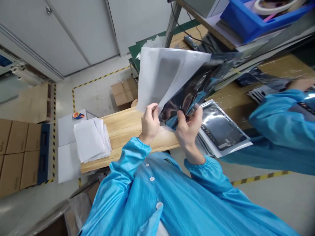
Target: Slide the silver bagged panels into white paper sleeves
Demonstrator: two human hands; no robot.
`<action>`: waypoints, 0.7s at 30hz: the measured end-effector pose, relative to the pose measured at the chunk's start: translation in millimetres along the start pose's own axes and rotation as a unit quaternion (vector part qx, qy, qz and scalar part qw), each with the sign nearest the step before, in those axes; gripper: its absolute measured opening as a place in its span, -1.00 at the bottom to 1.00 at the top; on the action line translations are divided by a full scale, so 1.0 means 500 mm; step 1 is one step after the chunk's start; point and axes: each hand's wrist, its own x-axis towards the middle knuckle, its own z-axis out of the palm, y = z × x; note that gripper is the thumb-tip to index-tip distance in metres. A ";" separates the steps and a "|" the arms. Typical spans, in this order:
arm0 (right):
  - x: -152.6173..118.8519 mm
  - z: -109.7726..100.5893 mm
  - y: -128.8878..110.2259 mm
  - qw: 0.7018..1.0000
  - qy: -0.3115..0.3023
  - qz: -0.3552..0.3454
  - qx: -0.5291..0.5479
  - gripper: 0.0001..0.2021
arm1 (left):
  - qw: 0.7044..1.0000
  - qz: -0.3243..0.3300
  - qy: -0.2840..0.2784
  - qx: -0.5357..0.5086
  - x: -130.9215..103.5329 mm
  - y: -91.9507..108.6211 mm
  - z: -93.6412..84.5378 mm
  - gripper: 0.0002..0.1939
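2 pinches — L hand (149,122): white sheet (152,77); R hand (188,128): dark film (188,88) | step: prob. handling both together | next: likely needs steady edges

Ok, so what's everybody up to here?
The person's left hand pinches a white sheet, while the right hand holds a glossy panel beside it, above a table. A white stack lies at the table's left end. Another panel lies rightward, towards a co-worker's sleeve.
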 end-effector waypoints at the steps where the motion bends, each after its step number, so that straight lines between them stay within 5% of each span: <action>1: 0.000 0.001 0.003 1.000 0.008 -0.007 -0.011 -0.64 | 1.000 -0.003 0.015 -0.017 -0.004 -0.006 0.003 -0.63; 5: -0.003 0.007 0.017 0.999 0.009 -0.019 -0.028 -0.63 | 0.999 0.048 0.017 -0.018 -0.012 -0.017 0.017 -0.59; 12: -0.020 0.012 0.030 0.998 0.032 -0.044 -0.030 -0.56 | 0.994 0.057 0.083 0.046 -0.039 -0.057 0.038 -0.87; 17: -0.035 0.022 0.009 0.994 0.092 -0.049 -0.017 -0.52 | 0.990 -0.049 0.114 0.065 -0.095 -0.069 0.045 -0.59; 21: -0.047 0.042 -0.003 0.991 0.122 -0.042 -0.018 -0.52 | 0.984 -0.172 -0.004 0.045 -0.122 -0.062 0.062 -0.71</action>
